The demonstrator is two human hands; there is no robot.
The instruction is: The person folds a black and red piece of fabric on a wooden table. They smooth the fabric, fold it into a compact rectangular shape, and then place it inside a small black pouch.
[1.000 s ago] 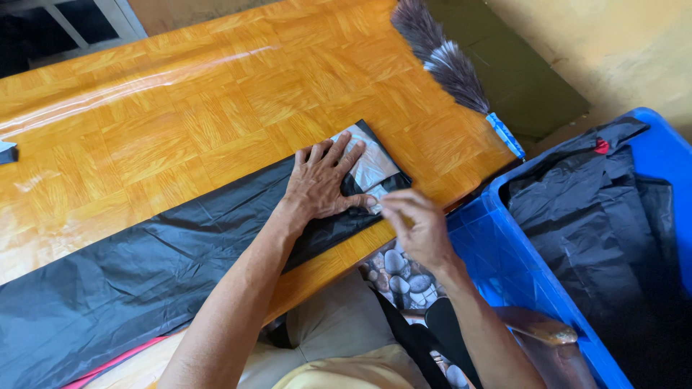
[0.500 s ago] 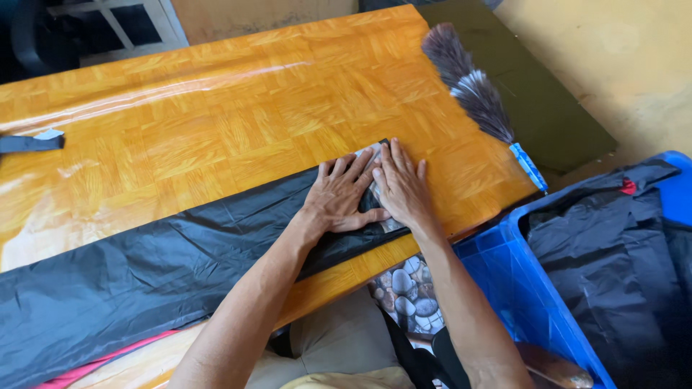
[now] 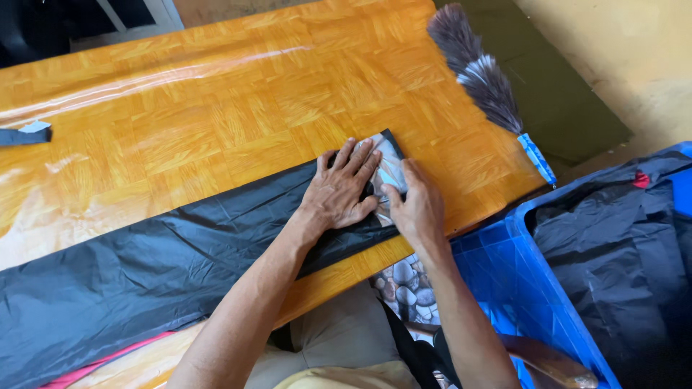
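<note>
While both hands (image 3: 375,198) stay pressed, black bag (image 3: 144,277) looks unmoved.

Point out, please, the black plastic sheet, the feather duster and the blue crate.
black plastic sheet (image 3: 144,277), head view, on its creased middle.
feather duster (image 3: 479,75), head view, on the grey feathers.
blue crate (image 3: 515,270), head view, on its near inner wall.

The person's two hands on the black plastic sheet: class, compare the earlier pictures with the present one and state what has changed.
The right hand moved from the table's near edge up onto the end of the black plastic sheet, beside the left hand. Both now press flat there; neither grips anything. The left hand, the sheet, the feather duster and the blue crate stayed as they were.
</note>
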